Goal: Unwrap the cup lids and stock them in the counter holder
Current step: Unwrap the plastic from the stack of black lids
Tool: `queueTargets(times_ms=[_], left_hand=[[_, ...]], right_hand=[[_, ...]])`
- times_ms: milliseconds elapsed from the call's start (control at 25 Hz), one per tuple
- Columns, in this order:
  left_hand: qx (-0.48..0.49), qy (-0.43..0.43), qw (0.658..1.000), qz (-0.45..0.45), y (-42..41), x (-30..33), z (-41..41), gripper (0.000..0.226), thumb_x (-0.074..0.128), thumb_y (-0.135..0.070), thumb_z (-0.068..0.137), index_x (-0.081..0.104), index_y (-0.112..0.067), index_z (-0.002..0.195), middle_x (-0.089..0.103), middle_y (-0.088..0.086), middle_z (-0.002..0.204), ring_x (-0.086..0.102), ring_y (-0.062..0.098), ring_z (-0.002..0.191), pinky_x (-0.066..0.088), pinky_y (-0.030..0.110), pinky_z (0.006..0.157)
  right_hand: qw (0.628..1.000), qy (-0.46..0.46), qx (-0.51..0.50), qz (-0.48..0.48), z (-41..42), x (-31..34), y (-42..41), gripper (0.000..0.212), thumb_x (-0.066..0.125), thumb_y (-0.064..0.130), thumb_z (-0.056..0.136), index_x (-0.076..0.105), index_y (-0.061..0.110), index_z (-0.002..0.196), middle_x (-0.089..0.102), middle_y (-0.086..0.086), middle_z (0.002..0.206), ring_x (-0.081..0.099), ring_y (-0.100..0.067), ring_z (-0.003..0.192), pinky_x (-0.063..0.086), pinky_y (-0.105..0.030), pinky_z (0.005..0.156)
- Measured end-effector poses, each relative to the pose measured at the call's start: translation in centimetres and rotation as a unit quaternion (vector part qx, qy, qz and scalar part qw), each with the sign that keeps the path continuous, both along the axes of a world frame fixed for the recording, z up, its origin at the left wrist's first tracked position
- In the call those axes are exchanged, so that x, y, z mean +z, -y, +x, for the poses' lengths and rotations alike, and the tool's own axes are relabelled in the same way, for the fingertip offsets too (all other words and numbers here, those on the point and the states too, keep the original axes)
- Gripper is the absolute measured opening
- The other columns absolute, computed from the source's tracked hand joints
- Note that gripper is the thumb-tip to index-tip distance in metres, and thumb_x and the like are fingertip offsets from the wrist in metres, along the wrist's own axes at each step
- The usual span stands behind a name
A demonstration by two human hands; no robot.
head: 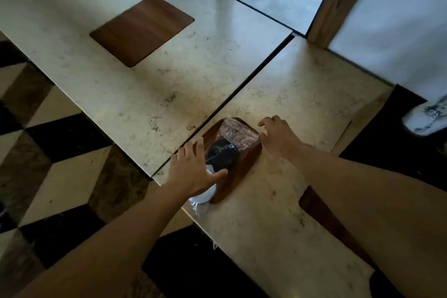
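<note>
Hands on the plastic-wrapped lids: left hand splayed flat, right hand loosely curled, grasping nothing.

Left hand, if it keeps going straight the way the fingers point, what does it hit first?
Probably nothing but bare counter: the left hand points up-left, away from the plastic-wrapped lids, though depth is unclear.

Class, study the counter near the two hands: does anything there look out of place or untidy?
Yes. A plastic-wrapped bundle lies across the wooden recess in the counter, still wrapped. Its white end sticks out past the recess towards the counter edge, under the left hand, with crumpled wrap trailing.
</note>
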State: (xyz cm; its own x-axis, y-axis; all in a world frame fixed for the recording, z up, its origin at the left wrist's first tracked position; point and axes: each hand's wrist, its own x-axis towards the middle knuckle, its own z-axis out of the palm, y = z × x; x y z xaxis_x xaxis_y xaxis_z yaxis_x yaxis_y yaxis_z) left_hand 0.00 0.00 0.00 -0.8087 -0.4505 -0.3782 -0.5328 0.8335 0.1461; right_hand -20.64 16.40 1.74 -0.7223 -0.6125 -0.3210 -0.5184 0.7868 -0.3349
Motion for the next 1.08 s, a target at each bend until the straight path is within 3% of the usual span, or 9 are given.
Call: queueTargets(times_ms=[240, 640, 880, 1080], left_hand=[[0.011, 0.022, 0.999, -0.022, -1.5, -2.8, 0.8, 0.134, 0.036, -0.1, 0.063, 0.007, -0.011, 0.159, 0.036, 0.018, 0.152, 0.04, 0.035, 0.137, 0.039, 0.05, 0.109], [0.011, 0.027, 0.999, -0.041, -2.0, -3.5, 1.6, 0.116, 0.049, -0.077, 0.071, 0.015, -0.01, 0.158, 0.044, 0.011, 0.137, 0.046, 0.029, 0.122, 0.043, 0.042, 0.099], [-0.006, 0.017, 0.999, -0.041, -1.1, -2.8, 1.6, 0.108, 0.056, -0.067, 0.073, 0.021, -0.009, 0.158, 0.047, 0.011, 0.133, 0.049, 0.031, 0.12, 0.044, 0.043, 0.095], [-0.041, 0.002, 0.999, -0.031, -0.3, -2.4, 2.0, 0.103, 0.055, -0.064, 0.076, 0.021, -0.01, 0.157, 0.048, 0.012, 0.134, 0.048, 0.03, 0.12, 0.045, 0.043, 0.096]], right_hand=[[0.998, 0.057, 0.012, 0.016, -1.8, -2.6, 3.3, 0.044, 0.056, 0.037, 0.098, 0.051, 0.015, 0.136, 0.048, -0.014, 0.133, 0.046, -0.031, 0.121, 0.044, -0.041, 0.101], [0.995, 0.097, -0.002, -0.016, -3.2, -4.4, 4.9, 0.032, 0.053, 0.026, 0.097, 0.06, 0.01, 0.124, 0.066, -0.011, 0.121, 0.061, -0.03, 0.111, 0.048, -0.034, 0.088], [0.993, 0.109, -0.033, 0.012, -3.2, -4.4, 4.4, 0.024, 0.053, 0.019, 0.094, 0.073, 0.009, 0.085, 0.075, -0.01, 0.091, 0.067, -0.024, 0.082, 0.054, -0.032, 0.07], [0.989, 0.116, -0.092, -0.024, -1.8, -3.6, 2.9, 0.026, 0.057, 0.022, 0.094, 0.073, 0.004, 0.086, 0.072, -0.011, 0.087, 0.066, -0.024, 0.077, 0.056, -0.037, 0.07]])
